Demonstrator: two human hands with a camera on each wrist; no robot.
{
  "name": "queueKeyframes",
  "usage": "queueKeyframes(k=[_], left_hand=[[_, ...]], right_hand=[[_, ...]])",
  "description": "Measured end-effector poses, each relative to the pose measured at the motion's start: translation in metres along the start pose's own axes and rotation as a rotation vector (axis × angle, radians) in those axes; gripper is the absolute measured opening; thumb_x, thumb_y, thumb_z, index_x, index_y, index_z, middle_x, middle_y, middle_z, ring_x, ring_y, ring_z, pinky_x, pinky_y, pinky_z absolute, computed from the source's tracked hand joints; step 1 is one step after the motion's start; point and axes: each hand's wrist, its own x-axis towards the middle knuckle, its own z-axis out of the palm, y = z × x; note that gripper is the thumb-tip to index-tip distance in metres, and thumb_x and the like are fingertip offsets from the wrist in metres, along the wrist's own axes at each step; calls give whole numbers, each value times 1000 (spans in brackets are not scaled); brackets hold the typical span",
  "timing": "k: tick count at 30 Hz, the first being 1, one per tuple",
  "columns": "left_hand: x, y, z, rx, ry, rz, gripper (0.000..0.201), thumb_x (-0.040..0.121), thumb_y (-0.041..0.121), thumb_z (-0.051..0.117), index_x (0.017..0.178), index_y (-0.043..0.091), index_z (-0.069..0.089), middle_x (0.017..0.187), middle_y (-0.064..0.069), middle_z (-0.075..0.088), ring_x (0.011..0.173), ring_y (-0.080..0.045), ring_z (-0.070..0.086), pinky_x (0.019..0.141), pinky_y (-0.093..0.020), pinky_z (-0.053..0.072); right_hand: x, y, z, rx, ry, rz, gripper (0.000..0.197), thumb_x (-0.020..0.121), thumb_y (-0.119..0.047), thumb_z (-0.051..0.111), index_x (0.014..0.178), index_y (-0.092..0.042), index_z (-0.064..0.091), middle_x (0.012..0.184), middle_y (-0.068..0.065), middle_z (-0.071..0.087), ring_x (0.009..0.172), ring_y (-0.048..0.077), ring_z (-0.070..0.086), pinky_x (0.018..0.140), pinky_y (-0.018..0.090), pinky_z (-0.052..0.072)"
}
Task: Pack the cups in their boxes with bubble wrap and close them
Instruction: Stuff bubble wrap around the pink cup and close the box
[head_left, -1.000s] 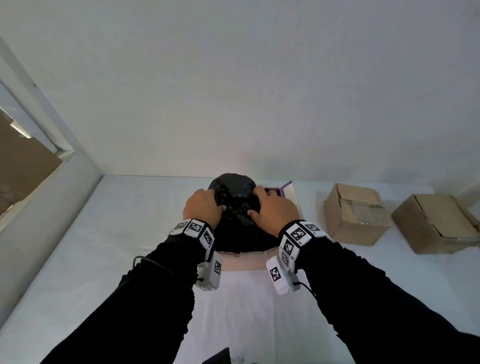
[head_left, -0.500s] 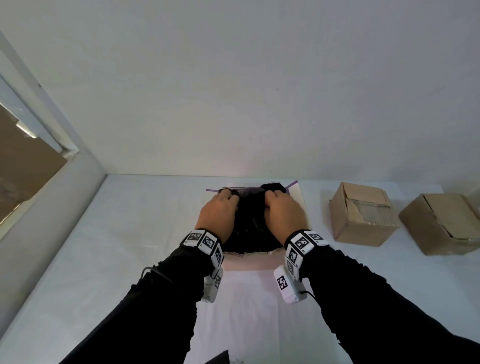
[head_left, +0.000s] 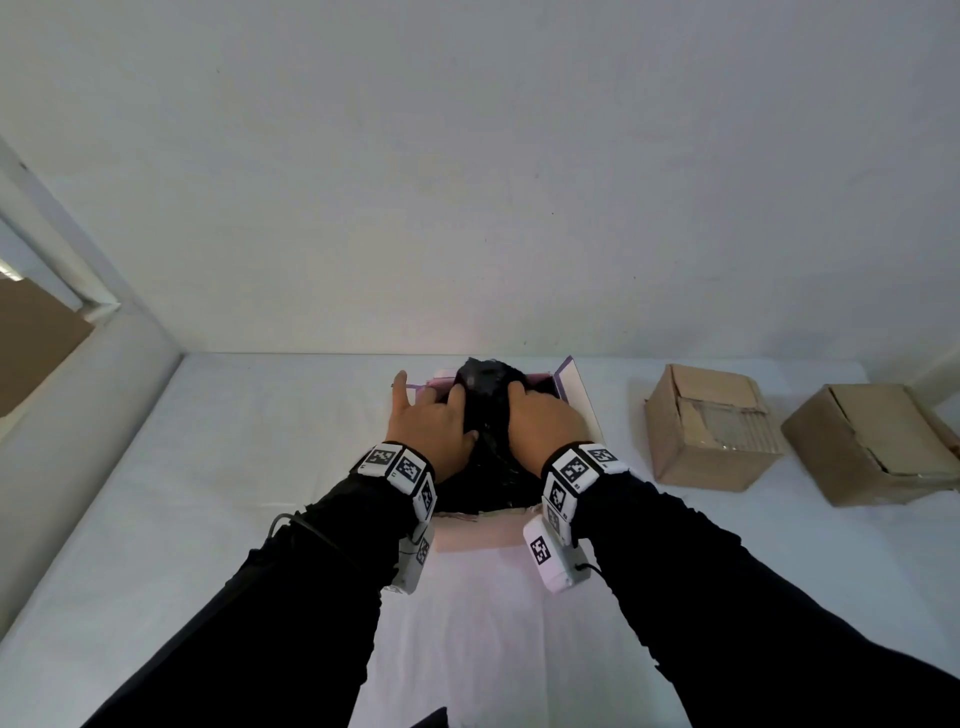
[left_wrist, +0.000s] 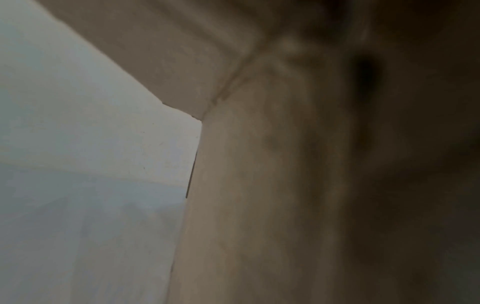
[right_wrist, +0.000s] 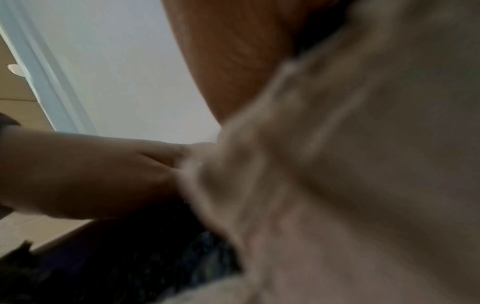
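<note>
A bundle in black bubble wrap (head_left: 485, 376) sits in an open white box with purple-edged flaps (head_left: 577, 395) at the middle of the table. The cup itself is hidden inside the wrap. My left hand (head_left: 431, 421) lies on the bundle's left side with its fingers spread and straight, the outermost one reaching the box's left flap. My right hand (head_left: 545, 421) covers the bundle's right side, fingers curled over its top. In the right wrist view, the left hand (right_wrist: 91, 174) lies above the black wrap (right_wrist: 130, 257), both blurred. The left wrist view shows only a blurred palm.
Two brown cardboard boxes stand on the right of the white table, one nearer (head_left: 711, 426) and one farther right (head_left: 872, 447), both with flaps partly folded. A white wall rises just behind the box. A ledge runs along the left side.
The black bundle has sunk from above the box down into it. Both hands have moved forward with it, and my left fingers have spread out flat.
</note>
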Motion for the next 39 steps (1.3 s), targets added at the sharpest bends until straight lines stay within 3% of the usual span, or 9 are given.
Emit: queueKeyframes(k=[4,9,12,15,18,24,31,36,39], left_hand=[[2,-1,-4,82,-100,32,49,95,52,31,120,22,60,119,2,62,130,-20,36,112,-61,-2],[-1,-5,-7,50,36,30,51,86,60,47,115,20,59,119,-2,56,118,-24,45,108,-48,19],[-2,-8,-5,-81,155,37,61,77,55,60,122,16,45,116,-2,49,105,-26,54,99,-41,32],[-3,-7,-4,-55,116,67,75,81,54,56,143,22,27,126,1,55,115,-22,53,107,-45,22],[-2,-9,-2,-38,94,80,74,83,53,47,148,29,21,117,4,65,119,-22,51,106,-51,13],[1,-12,0,58,37,104,46,89,51,31,104,21,63,105,7,67,119,-19,44,107,-55,4],[5,-11,-4,47,-112,107,45,87,44,33,104,22,68,106,7,64,127,-20,31,111,-59,0],[-4,-17,-6,9,-30,116,36,85,32,48,119,22,57,121,3,57,129,-21,38,114,-52,4],[-6,-18,-4,27,75,109,40,83,27,58,122,22,56,126,1,55,126,-24,41,115,-48,8]], right_hand=[[6,-3,-3,-62,-136,-13,30,94,-9,37,117,-3,55,116,18,61,114,35,51,84,39,43],[10,8,-5,193,144,-48,24,79,0,51,100,-9,52,105,9,51,80,26,49,61,33,36],[8,14,-3,148,208,-219,34,74,4,52,104,-12,52,111,7,48,91,28,49,61,35,38],[10,14,0,130,41,-268,41,86,-9,53,126,-16,48,124,5,56,107,27,56,74,38,47],[16,14,7,-46,-10,-299,38,91,-20,47,129,-20,45,120,3,64,102,26,61,80,37,45],[19,13,15,-314,-91,-291,40,94,-29,40,133,-25,49,133,9,51,128,31,36,107,45,24],[18,14,14,-301,-140,-287,45,90,-28,45,133,-18,43,127,13,55,112,32,54,102,40,32],[13,23,-5,-229,76,-303,33,80,-13,54,113,-12,57,113,10,59,104,31,53,86,39,40],[5,33,-8,-364,112,-255,16,82,-16,50,88,-15,64,87,4,68,95,27,57,92,42,29]])
